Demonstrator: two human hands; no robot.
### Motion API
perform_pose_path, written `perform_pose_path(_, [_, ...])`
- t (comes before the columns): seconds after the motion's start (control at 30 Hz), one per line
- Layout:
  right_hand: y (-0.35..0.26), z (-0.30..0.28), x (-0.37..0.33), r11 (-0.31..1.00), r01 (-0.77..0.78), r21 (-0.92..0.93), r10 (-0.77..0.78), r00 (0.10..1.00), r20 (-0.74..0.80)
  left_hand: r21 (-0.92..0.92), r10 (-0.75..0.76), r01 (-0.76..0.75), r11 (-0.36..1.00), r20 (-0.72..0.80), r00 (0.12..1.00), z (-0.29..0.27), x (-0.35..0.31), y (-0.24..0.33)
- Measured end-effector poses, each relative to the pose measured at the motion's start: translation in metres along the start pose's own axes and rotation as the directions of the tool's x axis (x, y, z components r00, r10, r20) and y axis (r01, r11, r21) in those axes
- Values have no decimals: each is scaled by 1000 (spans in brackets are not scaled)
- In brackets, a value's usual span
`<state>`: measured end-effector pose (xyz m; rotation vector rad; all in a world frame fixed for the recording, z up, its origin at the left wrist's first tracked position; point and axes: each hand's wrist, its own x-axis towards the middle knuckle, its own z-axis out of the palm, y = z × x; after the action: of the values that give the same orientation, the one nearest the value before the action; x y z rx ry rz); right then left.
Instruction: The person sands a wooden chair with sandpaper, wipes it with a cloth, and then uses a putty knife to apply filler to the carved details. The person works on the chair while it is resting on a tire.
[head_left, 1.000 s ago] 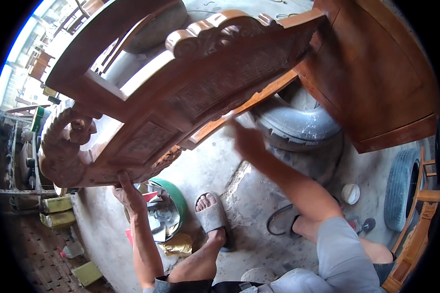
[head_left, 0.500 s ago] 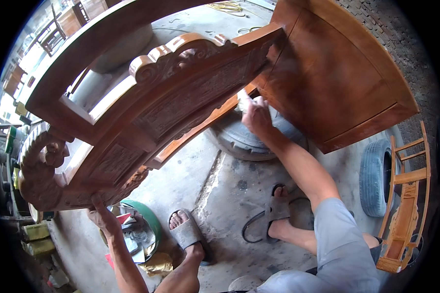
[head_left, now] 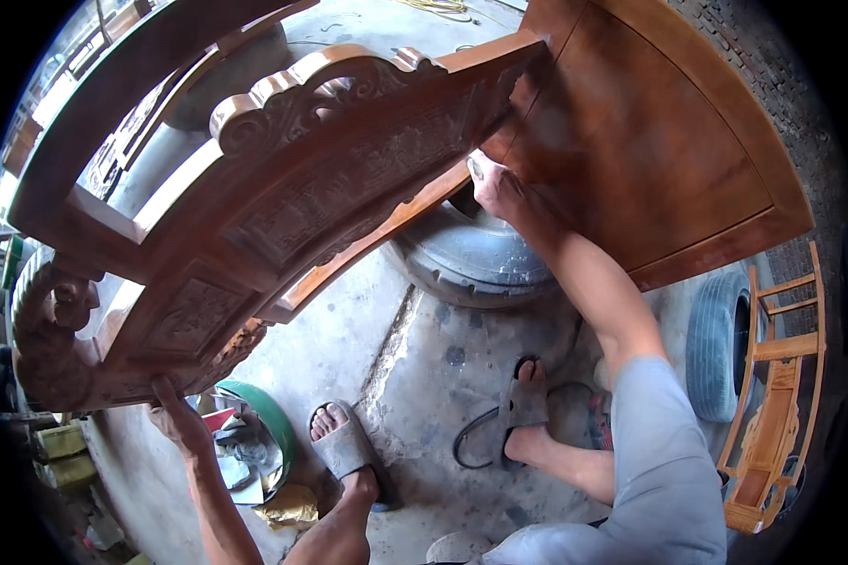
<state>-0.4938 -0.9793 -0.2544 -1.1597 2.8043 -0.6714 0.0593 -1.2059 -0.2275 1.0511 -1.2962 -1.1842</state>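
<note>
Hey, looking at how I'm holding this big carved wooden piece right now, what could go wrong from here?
The carved wooden piece hangs over your sandalled feet; a slip could land on bare toes. Your left hand only steadies its lower edge, so it might tip. Your right hand sits where it meets the flat panel, a likely pinch spot.

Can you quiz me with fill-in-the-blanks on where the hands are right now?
1. The left hand grips the lower edge of the carved wooden ____.
2. The right hand presses where the frame meets the flat wooden ____.
3. Under the furniture lies a grey ____.
4. Both feet wear ____.

Missing words: frame; panel; tyre; sandals
</note>
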Motion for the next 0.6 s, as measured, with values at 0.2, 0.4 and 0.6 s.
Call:
perform_pose_path(0.2, [25,1,-12,926,366,-89,-375,920,-114,5,16,-16,1000,29,999,2,0,6])
perform_pose_path(0.4, [44,14,-5,932,327,-157,-343,936,-85,-15,-15,16,1000,46,999,4,1,2])
perform_pose_path(0.6, [8,-22,-35,987,145,-73,-148,988,-45,-34,31,-29,999,48,998,7,-1,5])
